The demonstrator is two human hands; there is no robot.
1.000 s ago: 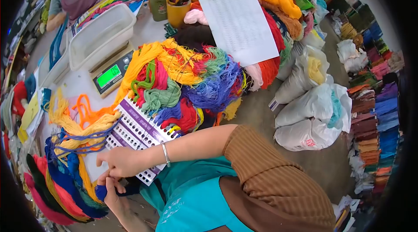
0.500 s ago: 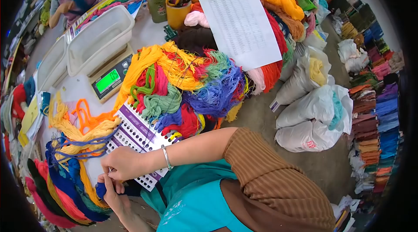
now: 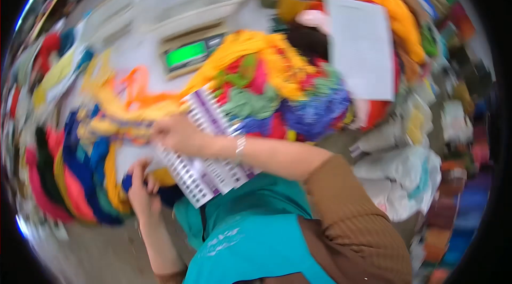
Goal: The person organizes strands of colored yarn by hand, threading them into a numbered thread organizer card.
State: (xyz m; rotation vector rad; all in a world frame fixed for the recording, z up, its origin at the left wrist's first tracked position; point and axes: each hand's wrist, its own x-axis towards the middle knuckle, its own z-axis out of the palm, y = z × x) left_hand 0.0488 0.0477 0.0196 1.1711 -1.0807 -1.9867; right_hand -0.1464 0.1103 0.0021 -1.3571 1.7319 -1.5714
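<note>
The picture is blurred by motion. My left hand (image 3: 143,190) is closed around a dark blue yarn bundle (image 3: 127,182) at the table's near edge. Above it and to the right, my right hand (image 3: 180,134) has its fingers drawn together over a white card (image 3: 193,177) with purple stripes and rows of holes; what it pinches, if anything, is too smeared to see. The card lies slanted between my forearm and the teal apron (image 3: 245,252). Pale yellow-orange yarn (image 3: 120,105) lies just beyond my right hand. Skeins in pink, black and blue (image 3: 77,161) hang over the edge at left.
Beyond the card is a heap of mixed-colour yarn (image 3: 250,102). A scale (image 3: 186,56) with a lit green display stands behind, beside a white plastic tub (image 3: 192,1). A printed sheet (image 3: 361,49) rests on yarn at right. Stuffed white bags (image 3: 392,177) sit on the floor.
My right hand has moved up and away from my left hand, which stays by the blue yarn. The view has swung, so the scale, heap and sheet appear farther right.
</note>
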